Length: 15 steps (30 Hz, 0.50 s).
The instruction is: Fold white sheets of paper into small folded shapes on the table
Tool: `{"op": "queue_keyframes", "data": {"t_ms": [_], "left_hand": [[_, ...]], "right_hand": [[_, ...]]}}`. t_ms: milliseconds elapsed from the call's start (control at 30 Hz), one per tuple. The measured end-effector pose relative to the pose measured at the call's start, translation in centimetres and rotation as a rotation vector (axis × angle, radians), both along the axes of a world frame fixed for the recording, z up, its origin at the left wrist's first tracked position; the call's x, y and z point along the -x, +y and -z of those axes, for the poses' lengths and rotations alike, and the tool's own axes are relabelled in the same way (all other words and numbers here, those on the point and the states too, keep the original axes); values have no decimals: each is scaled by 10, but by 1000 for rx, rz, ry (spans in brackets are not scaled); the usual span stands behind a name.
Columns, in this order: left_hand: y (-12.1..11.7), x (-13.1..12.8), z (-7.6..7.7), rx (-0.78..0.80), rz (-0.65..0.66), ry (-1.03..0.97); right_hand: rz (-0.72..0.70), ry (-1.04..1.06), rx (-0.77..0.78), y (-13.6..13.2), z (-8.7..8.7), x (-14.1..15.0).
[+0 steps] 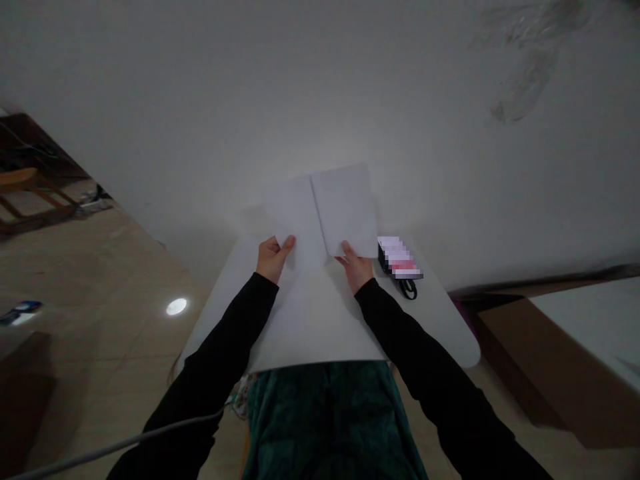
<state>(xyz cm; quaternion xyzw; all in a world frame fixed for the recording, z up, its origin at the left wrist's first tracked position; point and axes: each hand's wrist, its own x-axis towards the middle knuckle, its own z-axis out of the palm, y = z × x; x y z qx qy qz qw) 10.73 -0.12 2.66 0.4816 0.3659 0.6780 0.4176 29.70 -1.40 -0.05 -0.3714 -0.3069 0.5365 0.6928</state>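
White paper (pixel 346 208) is held up above the small white table, close to the wall. A straight edge or crease runs down its middle; whether it is one folded sheet or more than one, I cannot tell. My left hand (pixel 273 260) pinches the paper's left part, thumb on top. On the lower edge of the right part, my right hand (pixel 357 270) is closed, its thumb in front and fingers behind. The paper's left outline fades into the white table and wall.
To the right on the white table (pixel 430 320) lies a dark item with a pixelated top (pixel 400 259) and a black cord loop (pixel 409 289). Brown boxes (pixel 550 360) stand on the floor at right. A grey cable (pixel 125 443) crosses at lower left. A wooden stool (pixel 30 183) is farther left.
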Motion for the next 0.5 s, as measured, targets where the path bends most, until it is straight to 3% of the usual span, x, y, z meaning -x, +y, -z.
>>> {"op": "queue_keyframes", "data": {"t_ms": [100, 200, 500], "left_hand": [[7, 6, 3, 13, 116, -142], [11, 9, 7, 51, 184, -196], [20, 19, 14, 79, 175, -203]], "right_hand": [[-245, 337, -5, 1, -10, -10], [-370, 444, 15, -1, -15, -13], [-181, 462, 61, 0, -21, -13]]}}
